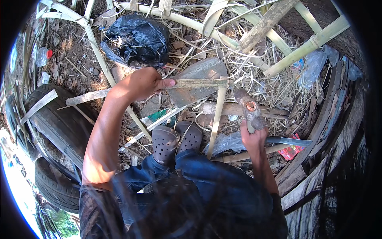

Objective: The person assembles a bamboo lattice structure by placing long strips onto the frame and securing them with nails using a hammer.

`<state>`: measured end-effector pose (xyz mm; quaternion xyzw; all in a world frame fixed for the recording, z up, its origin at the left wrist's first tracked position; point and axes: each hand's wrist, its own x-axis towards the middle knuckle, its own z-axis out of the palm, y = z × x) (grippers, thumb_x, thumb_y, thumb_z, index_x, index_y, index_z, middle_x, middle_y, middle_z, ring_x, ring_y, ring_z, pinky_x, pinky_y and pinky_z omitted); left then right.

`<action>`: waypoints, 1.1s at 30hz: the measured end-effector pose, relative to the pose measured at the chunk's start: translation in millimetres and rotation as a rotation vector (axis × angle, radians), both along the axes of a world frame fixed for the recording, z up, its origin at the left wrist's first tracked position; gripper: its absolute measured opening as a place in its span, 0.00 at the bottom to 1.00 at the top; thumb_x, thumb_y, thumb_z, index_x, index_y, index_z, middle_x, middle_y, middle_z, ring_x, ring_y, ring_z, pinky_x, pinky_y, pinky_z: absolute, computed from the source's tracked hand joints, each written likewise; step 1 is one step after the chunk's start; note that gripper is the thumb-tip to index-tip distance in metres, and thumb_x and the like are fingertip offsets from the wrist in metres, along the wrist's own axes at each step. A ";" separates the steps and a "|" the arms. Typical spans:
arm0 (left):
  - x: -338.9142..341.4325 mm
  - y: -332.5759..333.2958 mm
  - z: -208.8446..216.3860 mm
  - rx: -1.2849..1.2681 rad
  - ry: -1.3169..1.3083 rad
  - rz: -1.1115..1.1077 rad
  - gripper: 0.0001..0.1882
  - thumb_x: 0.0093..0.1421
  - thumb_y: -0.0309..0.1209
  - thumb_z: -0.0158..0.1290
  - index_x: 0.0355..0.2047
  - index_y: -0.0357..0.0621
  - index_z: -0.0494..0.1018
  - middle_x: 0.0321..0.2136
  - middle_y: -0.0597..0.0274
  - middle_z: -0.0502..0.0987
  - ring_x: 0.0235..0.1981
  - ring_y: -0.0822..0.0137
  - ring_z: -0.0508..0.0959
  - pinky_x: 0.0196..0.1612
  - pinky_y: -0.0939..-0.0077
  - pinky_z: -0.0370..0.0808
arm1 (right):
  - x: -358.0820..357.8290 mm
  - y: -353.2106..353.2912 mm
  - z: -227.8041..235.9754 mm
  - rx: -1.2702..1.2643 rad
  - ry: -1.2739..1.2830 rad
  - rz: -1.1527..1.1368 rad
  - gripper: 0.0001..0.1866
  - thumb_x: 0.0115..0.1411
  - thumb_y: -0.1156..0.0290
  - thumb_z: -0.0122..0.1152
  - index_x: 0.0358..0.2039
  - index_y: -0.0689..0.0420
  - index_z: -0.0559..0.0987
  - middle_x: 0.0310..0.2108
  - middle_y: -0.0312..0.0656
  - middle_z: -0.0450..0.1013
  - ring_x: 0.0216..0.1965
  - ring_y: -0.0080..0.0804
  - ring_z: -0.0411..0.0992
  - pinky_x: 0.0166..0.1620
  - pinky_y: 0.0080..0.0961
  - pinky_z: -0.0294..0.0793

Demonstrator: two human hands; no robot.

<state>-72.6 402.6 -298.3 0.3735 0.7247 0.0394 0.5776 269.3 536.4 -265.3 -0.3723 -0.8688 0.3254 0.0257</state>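
Observation:
My left hand is closed round a flat bamboo strip, thumb laid along it. The strip runs left behind my forearm; its right end meets the top of another bamboo strip, which slants down toward my knee. To the right of that joint, my right hand grips a hammer with a worn brown head, held apart from the strips. A knife with a dark handle lies just beside my right wrist. Beneath the held strip is a flat grey slab.
A black plastic bag sits beyond my left hand. Bamboo lattice crosses the far side. Old tyres stand at left. Fibre shavings and clear plastic litter the ground. My feet wear grey clogs.

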 end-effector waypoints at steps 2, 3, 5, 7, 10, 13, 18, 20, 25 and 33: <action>-2.1 6.9 8.6 -0.022 -0.029 0.010 0.38 0.58 0.62 0.48 0.17 0.32 0.72 0.11 0.52 0.67 0.16 0.59 0.68 0.25 0.60 0.66 | 1.9 -14.9 -16.5 -0.185 0.121 -0.170 0.12 0.47 0.77 0.70 0.26 0.60 0.72 0.19 0.37 0.70 0.19 0.24 0.69 0.25 0.23 0.68; -2.9 7.9 9.1 -0.054 -0.056 0.025 0.37 0.60 0.60 0.48 0.17 0.33 0.72 0.11 0.52 0.66 0.16 0.61 0.66 0.25 0.60 0.66 | 2.0 -25.3 -26.9 -0.287 0.174 -0.273 0.15 0.47 0.78 0.72 0.21 0.57 0.70 0.19 0.33 0.68 0.21 0.19 0.64 0.26 0.20 0.65; -3.6 -1.8 -1.7 0.071 -0.094 0.076 0.35 0.60 0.57 0.51 0.13 0.34 0.70 0.09 0.56 0.63 0.14 0.67 0.59 0.21 0.64 0.62 | 1.5 -37.4 -47.3 -0.265 0.239 -0.298 0.17 0.44 0.76 0.75 0.31 0.59 0.74 0.29 0.34 0.71 0.29 0.19 0.67 0.34 0.22 0.68; -7.6 -7.3 -3.0 0.133 -0.002 0.066 0.33 0.61 0.54 0.52 0.14 0.34 0.70 0.09 0.57 0.65 0.13 0.68 0.62 0.21 0.66 0.63 | -6.2 -47.6 -53.8 -0.412 0.227 -0.438 0.23 0.44 0.73 0.76 0.41 0.61 0.76 0.39 0.36 0.75 0.39 0.22 0.71 0.43 0.23 0.71; -1.5 1.0 7.4 -0.131 -0.111 0.129 0.27 0.61 0.50 0.54 0.21 0.33 0.73 0.12 0.59 0.71 0.18 0.68 0.74 0.24 0.69 0.69 | 1.0 -45.3 -55.1 -0.465 0.210 -0.464 0.25 0.44 0.68 0.77 0.41 0.63 0.77 0.37 0.44 0.78 0.39 0.32 0.76 0.45 0.29 0.73; 6.2 10.5 12.2 -0.040 -0.004 0.071 0.27 0.60 0.50 0.55 0.24 0.33 0.74 0.14 0.56 0.73 0.20 0.67 0.75 0.27 0.67 0.71 | -0.4 -43.6 -57.4 -0.493 0.281 -0.493 0.22 0.44 0.69 0.76 0.38 0.62 0.77 0.35 0.42 0.78 0.37 0.31 0.77 0.43 0.28 0.74; 29.9 12.3 31.4 0.343 0.564 -0.078 0.23 0.52 0.40 0.63 0.44 0.41 0.72 0.38 0.51 0.74 0.40 0.50 0.75 0.41 0.62 0.73 | -5.2 -47.9 -62.1 -0.533 0.297 -0.499 0.20 0.44 0.71 0.76 0.37 0.60 0.77 0.33 0.41 0.78 0.36 0.30 0.77 0.41 0.27 0.75; 59.9 27.8 40.5 0.505 0.524 -0.070 0.23 0.49 0.37 0.65 0.43 0.42 0.73 0.39 0.53 0.74 0.41 0.51 0.75 0.42 0.62 0.72 | -5.3 -48.8 -60.9 -0.484 0.245 -0.465 0.19 0.45 0.72 0.75 0.37 0.60 0.77 0.32 0.41 0.78 0.34 0.30 0.77 0.40 0.27 0.75; 108.7 46.5 7.5 0.885 0.308 -0.008 0.21 0.43 0.31 0.67 0.39 0.45 0.75 0.41 0.60 0.74 0.43 0.57 0.74 0.47 0.62 0.67 | -5.7 -52.1 -64.8 -0.721 0.266 -0.599 0.15 0.50 0.76 0.71 0.37 0.62 0.76 0.32 0.39 0.78 0.31 0.21 0.75 0.35 0.19 0.73; 127.3 52.4 -21.8 1.046 0.314 0.124 0.14 0.43 0.28 0.66 0.32 0.47 0.78 0.33 0.66 0.78 0.36 0.62 0.76 0.43 0.66 0.66 | -10.4 -49.1 -63.1 -0.713 0.353 -0.632 0.15 0.49 0.74 0.71 0.37 0.62 0.76 0.32 0.39 0.78 0.31 0.22 0.76 0.34 0.19 0.75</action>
